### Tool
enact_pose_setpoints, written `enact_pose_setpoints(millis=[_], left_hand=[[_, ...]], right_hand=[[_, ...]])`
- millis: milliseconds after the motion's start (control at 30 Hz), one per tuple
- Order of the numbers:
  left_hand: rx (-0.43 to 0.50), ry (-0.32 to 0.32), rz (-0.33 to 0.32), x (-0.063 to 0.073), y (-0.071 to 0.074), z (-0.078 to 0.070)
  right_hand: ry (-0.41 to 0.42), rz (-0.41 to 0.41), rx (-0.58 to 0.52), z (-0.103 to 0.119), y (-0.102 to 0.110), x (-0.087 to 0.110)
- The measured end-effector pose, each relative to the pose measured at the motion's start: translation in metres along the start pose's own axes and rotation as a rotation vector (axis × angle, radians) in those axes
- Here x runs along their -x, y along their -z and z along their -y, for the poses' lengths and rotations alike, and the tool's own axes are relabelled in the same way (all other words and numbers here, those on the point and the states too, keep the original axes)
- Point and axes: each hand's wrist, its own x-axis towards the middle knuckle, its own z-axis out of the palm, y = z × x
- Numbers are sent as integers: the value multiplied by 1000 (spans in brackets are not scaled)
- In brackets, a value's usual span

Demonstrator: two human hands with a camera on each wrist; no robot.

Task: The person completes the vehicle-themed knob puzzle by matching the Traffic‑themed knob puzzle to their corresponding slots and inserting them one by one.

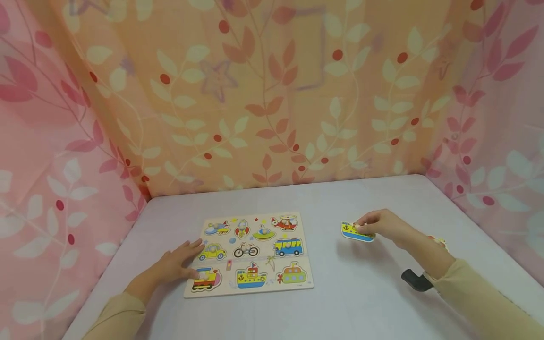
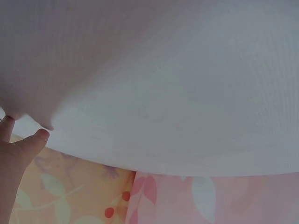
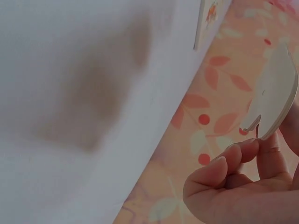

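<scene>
A wooden puzzle board [image 1: 272,257] with pictures of vehicles lies on the table. My left hand [image 1: 177,262] rests at its left edge, fingers spread, the thumb by the train piece [image 1: 207,279]. In the left wrist view, the left hand [image 2: 21,149] shows only in part, at the far left. To the right of the board, my right hand [image 1: 384,226] pinches a yellow and blue boat puzzle piece [image 1: 357,232] and holds it above the table. The right wrist view shows the pale back of that boat piece [image 3: 275,93] above the curled fingers [image 3: 210,175].
The board's bottom row has a boat picture [image 1: 250,276] in the middle and a submarine [image 1: 293,273] at right. Partly behind the right forearm lies another colourful piece [image 1: 439,242]. A black object [image 1: 416,279] shows at the right wrist. Patterned curtains [image 1: 272,94] surround the white table [image 1: 340,302].
</scene>
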Motion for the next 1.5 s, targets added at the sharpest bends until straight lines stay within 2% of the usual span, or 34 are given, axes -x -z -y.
enact_pose_setpoints(millis=[367, 633, 800, 1500], left_hand=[[-4, -3, 0, 0, -2, 3], [3, -49, -15, -1, -2, 5], [-2, -27, -9, -1, 0, 4], [-3, -21, 1, -1, 0, 3]], right_hand=[[43, 22, -25, 16, -36, -3], [60, 54, -14, 27, -64, -5], [59, 73, -23, 36, -79, -9], [106, 160, -92, 59, -121, -22]])
